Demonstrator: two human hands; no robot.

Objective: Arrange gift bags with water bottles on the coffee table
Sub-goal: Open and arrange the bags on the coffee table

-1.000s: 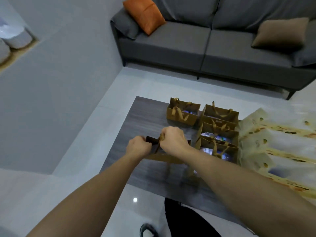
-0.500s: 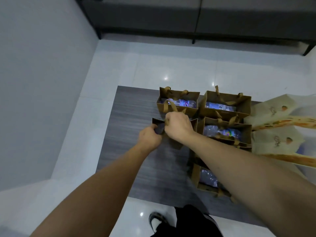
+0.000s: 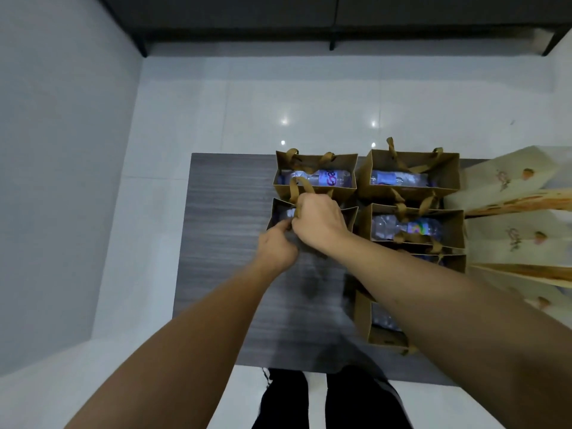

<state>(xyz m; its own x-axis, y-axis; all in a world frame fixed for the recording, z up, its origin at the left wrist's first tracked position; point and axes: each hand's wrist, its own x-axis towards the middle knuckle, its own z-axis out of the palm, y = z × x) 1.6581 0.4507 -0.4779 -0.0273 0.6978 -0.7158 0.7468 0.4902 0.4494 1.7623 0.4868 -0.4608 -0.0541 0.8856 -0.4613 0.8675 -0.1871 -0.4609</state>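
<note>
Below my chin, my two dark trouser legs [image 3: 331,397] stand on pale floor tiles [image 3: 278,97], right against the near edge of the coffee table [image 3: 223,274]. Its dark wood top has bare room on my left and in front of me, from the near edge up to my hands. On my right, a brown gift bag [image 3: 379,329] sits close to the near edge, mostly hidden under my right forearm, with another bag [image 3: 448,261] just beyond it.

My left hand [image 3: 277,247] has its fingertips curled onto the near rim of the gift bag I am placing [image 3: 349,213]. My right hand [image 3: 318,222] is closed over that bag's ribbon handle [image 3: 298,190], knuckles up. A water bottle [image 3: 286,213] seems to lie inside it, though my hands cover most of it.

Beside it on the right stands a bag with a bottle [image 3: 414,226]. Farther back, two more bags [image 3: 315,170] and [image 3: 411,171] stand close to the far edge, each holding a bottle. Cream patterned bags [image 3: 510,187] crowd the right side. Beyond the tiles runs the sofa base [image 3: 309,20].
</note>
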